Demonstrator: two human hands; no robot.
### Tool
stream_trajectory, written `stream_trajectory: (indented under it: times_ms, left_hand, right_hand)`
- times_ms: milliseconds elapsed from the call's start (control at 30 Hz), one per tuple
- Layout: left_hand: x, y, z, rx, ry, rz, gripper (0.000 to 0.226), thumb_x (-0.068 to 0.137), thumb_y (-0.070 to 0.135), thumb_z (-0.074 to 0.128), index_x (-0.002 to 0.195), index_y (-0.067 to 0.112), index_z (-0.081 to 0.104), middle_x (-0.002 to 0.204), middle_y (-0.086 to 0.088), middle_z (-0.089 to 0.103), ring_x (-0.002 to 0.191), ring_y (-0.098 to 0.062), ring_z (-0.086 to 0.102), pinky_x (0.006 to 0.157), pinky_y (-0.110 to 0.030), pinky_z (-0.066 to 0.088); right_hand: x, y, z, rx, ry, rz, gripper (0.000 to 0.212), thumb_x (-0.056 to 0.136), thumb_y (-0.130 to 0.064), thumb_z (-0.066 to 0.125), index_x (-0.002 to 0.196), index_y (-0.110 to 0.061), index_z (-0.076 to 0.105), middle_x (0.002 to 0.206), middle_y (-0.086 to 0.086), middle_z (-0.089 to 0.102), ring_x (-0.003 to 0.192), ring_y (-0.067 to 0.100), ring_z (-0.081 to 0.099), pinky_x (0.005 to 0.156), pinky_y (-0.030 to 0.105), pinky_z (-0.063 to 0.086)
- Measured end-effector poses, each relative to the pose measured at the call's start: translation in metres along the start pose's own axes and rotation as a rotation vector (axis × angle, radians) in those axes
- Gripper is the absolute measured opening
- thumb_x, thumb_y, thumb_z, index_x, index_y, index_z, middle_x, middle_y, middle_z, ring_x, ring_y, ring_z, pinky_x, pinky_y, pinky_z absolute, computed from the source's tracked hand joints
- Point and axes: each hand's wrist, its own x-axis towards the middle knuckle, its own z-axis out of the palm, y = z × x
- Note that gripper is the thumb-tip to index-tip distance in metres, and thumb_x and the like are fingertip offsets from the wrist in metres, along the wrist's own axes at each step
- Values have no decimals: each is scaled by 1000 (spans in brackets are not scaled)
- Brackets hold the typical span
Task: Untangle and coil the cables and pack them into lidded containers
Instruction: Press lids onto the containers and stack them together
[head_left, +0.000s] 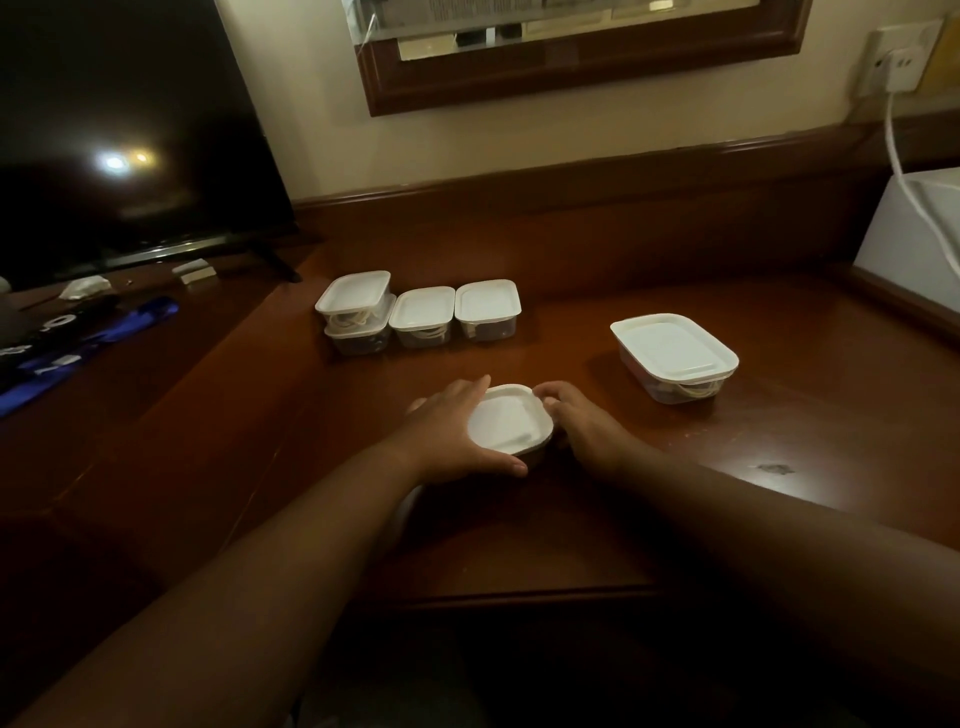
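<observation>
A small clear container with a white lid (508, 420) stands on the dark wooden desk (649, 483) in front of me. My left hand (451, 432) grips its left side, thumb along the near edge and fingers over the far corner. My right hand (577, 422) holds its right side with curled fingers at the lid's rim. Behind it stand several small lidded containers (423, 314), two of them stacked, with coiled white cable showing through the walls. A larger lidded container (674, 353) with cable inside sits to the right.
A dark TV screen (119, 130) stands at the left, with blue packaging (78, 358) and small white items below it. A white box (914, 244) and a white cord (906, 171) from a wall socket are at the right. A framed mirror (571, 57) hangs on the wall.
</observation>
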Motion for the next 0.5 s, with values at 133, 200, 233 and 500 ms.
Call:
stream_trajectory:
  times_ms: [133, 200, 233, 500]
  left_hand:
    - [0, 2, -2, 57, -29, 21, 117, 68, 75, 69, 157, 27, 11, 161, 4, 18, 145, -21, 23, 117, -43, 18]
    - [2, 1, -2, 44, -28, 33, 116, 67, 74, 71, 156, 28, 14, 159, 5, 20, 144, -20, 24, 116, -43, 19]
    - [3, -1, -1, 35, -26, 36, 116, 66, 74, 72, 156, 28, 15, 159, 5, 21, 144, -20, 24, 116, -44, 19]
    - [10, -7, 5, 12, 27, 59, 116, 61, 80, 70, 154, 32, 20, 157, 8, 24, 142, -18, 26, 115, -43, 21]
  right_hand:
    - [14, -13, 3, -279, -48, -27, 48, 106, -31, 39, 151, -20, 29, 152, 5, 38, 128, 20, 43, 95, 27, 35]
    - [21, -22, 4, -412, -80, -35, 54, 105, -36, 39, 154, -18, 24, 157, 7, 32, 137, 25, 37, 100, 30, 32]
    - [26, -24, 5, -482, -112, -28, 58, 104, -40, 39, 155, -18, 20, 159, 8, 28, 140, 27, 34, 106, 34, 31]
    - [33, -20, 8, -1008, -116, -85, 67, 102, -54, 22, 157, -20, 4, 163, 7, 19, 146, 29, 25, 116, 52, 19]
